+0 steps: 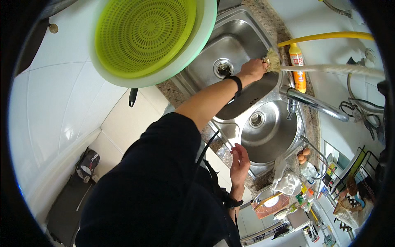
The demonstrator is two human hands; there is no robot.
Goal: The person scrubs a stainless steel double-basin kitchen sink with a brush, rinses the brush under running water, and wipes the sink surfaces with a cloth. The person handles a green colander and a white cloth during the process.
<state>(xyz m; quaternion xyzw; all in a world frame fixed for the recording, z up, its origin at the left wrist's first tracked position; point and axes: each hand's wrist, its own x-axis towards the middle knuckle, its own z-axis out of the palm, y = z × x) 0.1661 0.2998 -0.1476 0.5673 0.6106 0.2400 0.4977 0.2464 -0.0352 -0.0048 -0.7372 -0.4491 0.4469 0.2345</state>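
Note:
My left hand (pixel 254 69) is stretched over the rectangular steel sink basin (pixel 207 58), shut on a pale bristle brush (pixel 272 60). The brush is at the basin's far rim, close to the end of a ribbed white hose (pixel 330 69). My fingers hide part of its handle. Lower in the view, my right hand (pixel 240 162) hovers by the near rim of the round steel basin (pixel 262 136). Its fingers are loosely bent, with nothing seen in them. A chrome faucet (pixel 318 103) stands behind the basins.
A green colander (pixel 148 34) sits inside a pale green basin (pixel 101 66) at upper left. Beside the faucet stands a yellow-orange detergent bottle (pixel 297 69) under a yellow hose (pixel 327 35). Several brown eggs (pixel 302 156) and a whitish cloth (pixel 287 182) lie past the round basin.

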